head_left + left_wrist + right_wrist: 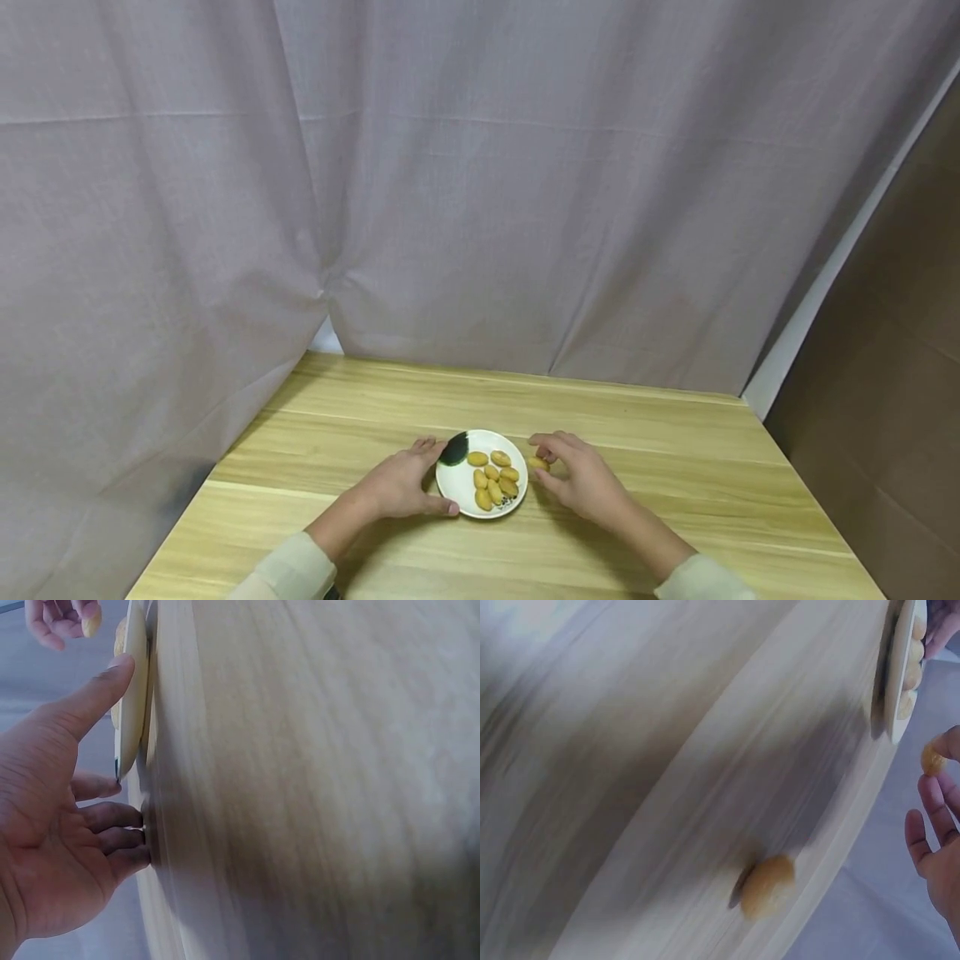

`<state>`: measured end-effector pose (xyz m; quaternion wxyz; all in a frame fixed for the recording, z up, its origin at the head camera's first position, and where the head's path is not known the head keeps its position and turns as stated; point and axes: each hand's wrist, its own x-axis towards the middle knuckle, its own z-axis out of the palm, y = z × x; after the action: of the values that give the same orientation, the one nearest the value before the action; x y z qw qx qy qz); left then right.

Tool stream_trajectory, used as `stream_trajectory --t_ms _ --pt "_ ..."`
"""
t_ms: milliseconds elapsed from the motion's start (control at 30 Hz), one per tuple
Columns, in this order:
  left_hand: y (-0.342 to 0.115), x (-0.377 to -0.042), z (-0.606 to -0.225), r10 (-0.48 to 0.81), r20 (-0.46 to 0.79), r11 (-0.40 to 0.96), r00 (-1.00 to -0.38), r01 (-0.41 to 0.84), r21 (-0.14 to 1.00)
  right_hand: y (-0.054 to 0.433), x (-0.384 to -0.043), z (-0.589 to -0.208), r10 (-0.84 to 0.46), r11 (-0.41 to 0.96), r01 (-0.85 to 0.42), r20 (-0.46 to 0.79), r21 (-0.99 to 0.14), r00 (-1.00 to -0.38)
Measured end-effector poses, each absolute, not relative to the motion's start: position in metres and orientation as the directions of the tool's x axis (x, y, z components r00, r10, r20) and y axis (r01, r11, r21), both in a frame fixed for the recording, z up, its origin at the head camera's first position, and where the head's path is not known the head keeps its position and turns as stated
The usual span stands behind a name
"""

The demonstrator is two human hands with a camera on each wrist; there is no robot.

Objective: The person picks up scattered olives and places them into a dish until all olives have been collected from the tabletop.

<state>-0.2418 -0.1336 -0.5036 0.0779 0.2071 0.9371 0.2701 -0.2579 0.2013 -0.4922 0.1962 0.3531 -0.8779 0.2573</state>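
Observation:
A round white plate (457,493) with a dark green patch and a small dark pattern bears several small yellow oval fruits (481,499). My left hand (405,483) holds it at the left rim, thumb at the near side and index finger at the far side. The other left fingers reach down by the tabletop in the left wrist view. Just right of the plate, my right hand (588,479) pinches one yellow oval fruit (932,757) between thumb and fingers, above the table. Another yellow oval fruit (769,886) lies on the wood in the right wrist view.
The wooden table (660,450) has pale, streaked grain. A greyish curtain (480,208) hangs along its back and left side, and a brown panel (877,358) stands at the right.

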Motion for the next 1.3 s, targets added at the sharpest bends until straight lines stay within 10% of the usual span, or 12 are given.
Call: stream_trajectory --t_ms 1300 --pt "-0.132 -0.239 -0.502 0.424 -0.066 0.787 -0.903 0.331 0.521 0.109 -0.245 -0.503 -0.694 0.515 -0.807 0.412 -0.290 -0.591"
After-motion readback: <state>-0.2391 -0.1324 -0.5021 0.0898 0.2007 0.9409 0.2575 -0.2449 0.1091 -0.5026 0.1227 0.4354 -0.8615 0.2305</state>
